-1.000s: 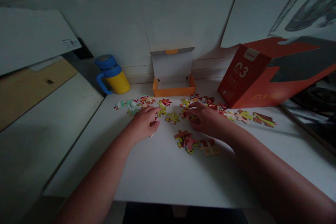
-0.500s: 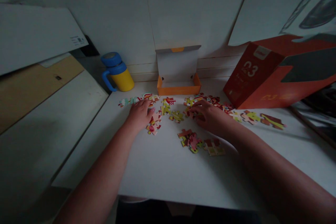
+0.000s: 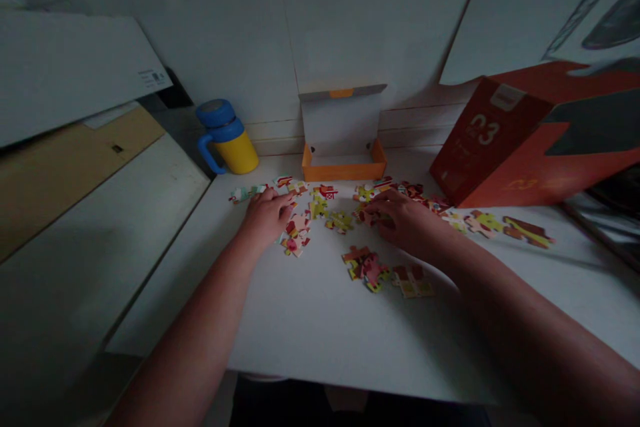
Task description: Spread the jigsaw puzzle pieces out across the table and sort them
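Observation:
My left hand [image 3: 264, 219] lies low over the table beside a row of jigsaw pieces [image 3: 240, 194]. Its fingers are loosely spread, with the thumb to the right, and it partly covers some pieces. My right hand [image 3: 406, 223] is bent over a small jigsaw piece [image 3: 367, 216], with fingertips and thumb around it. Between the hands lie a yellow-green piece [image 3: 340, 221] and a piece with a red barn [image 3: 329, 192]. Nearer to me is a joined cluster of pieces [image 3: 367, 267], with a pale brown-topped section [image 3: 413, 281] at its right.
An orange box [image 3: 345, 172] with its lid raised stands against the wall. A blue and yellow mug [image 3: 239, 150] is at the back left, a large red box [image 3: 500, 147] at the right. More pieces [image 3: 527, 232] trail rightward. Cardboard [image 3: 80, 160] leans at the left.
The view has shifted slightly, so everything sits a little further right. The fingers of both hands have moved only slightly; the pieces stay in place.

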Available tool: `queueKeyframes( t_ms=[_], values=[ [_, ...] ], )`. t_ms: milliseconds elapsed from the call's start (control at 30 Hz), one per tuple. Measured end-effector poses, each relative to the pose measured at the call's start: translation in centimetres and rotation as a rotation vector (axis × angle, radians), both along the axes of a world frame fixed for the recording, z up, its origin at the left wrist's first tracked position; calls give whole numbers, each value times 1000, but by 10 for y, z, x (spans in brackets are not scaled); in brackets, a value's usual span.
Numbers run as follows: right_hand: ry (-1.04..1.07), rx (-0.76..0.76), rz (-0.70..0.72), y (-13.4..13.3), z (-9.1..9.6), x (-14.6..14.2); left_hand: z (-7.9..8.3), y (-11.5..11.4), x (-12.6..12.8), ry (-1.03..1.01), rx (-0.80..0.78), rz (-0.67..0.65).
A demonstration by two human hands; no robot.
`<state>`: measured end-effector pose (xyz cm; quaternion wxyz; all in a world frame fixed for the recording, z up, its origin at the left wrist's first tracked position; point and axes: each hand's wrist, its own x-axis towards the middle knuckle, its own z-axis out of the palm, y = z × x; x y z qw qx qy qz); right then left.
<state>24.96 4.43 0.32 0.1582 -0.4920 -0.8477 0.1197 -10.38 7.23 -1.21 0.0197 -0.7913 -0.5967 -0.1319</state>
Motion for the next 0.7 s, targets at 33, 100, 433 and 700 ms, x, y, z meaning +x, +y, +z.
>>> queueKeyframes(
  t_ms=[33, 100, 433, 700],
  values=[
    [3, 3, 5, 0, 0, 0, 0, 0, 0, 6, -6, 7],
    [6, 10, 15, 0, -1, 1, 0, 0, 0, -5, 3, 5],
    [118, 41, -24, 5, 10, 10, 35, -13, -9, -311, -278, -288],
    [231, -367, -156, -2, 24, 16, 35, -26, 7, -294, -519, -416]
  ],
)
